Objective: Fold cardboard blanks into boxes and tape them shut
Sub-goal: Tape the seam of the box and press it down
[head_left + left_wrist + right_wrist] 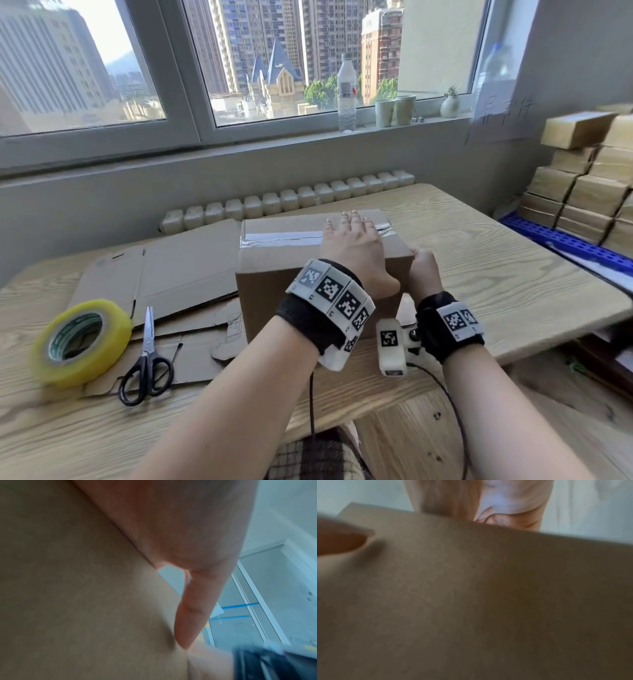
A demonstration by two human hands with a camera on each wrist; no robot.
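A brown cardboard box (284, 274) stands mid-table with its top flaps closed and a strip of clear tape (281, 237) along the seam. My left hand (352, 236) lies flat on the right part of the top, fingers straight. Its thumb (193, 608) hangs down against the near cardboard face (68, 588). My right hand (423, 269) is at the box's near right corner, fingers curled round the right end. In the right wrist view the box wall (471, 601) fills the frame and that hand's fingers (496, 517) bend over its far edge.
Flat cardboard blanks (164, 270) lie left of the box, with a yellow tape roll (82, 342) and black-handled scissors (147, 356) on them. Finished boxes (589, 185) are stacked at the right. A bottle (346, 92) and cups (394, 109) stand on the windowsill.
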